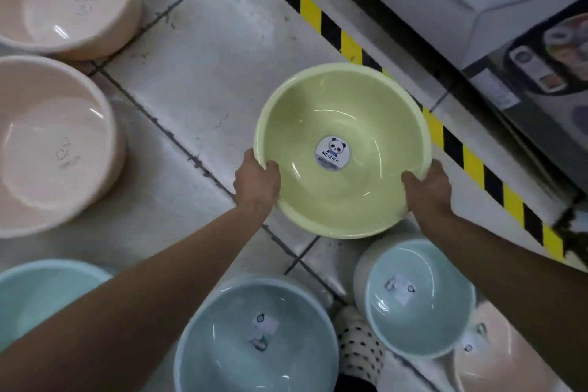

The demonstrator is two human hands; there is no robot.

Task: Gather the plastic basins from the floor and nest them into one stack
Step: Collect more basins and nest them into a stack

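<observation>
**First onlooker:** What could be going wrong here?

**Second onlooker:** The person is holding the green basin (342, 149) by its near rim only. The left hand (257, 183) and the right hand (428, 188) are each closing a grip there, thumb inside and fingers hidden beneath. The far side is hanging unsupported, seemingly clear of the floor (206, 73). The plastic is looking glossy, so I am judging it could tip forward and slip out. A foot in a dotted sock (359, 340) is also standing among the basins and could be knocking one.

**First onlooker:** And what is sitting in the basins?

**Second onlooker:** Going from the biggest, two pink basins (54, 143) are lying at the left, showing only a faint moulded mark. A blue basin (254, 337) by the feet is carrying just paper labels. The green one is holding nothing but a round panda sticker (332, 149). The small teal basin (416, 296) is nesting in a paler basin (359, 270), with one label inside. It is looking narrower than the green one, so dropping green into it would be jamming rather than nesting.
</observation>
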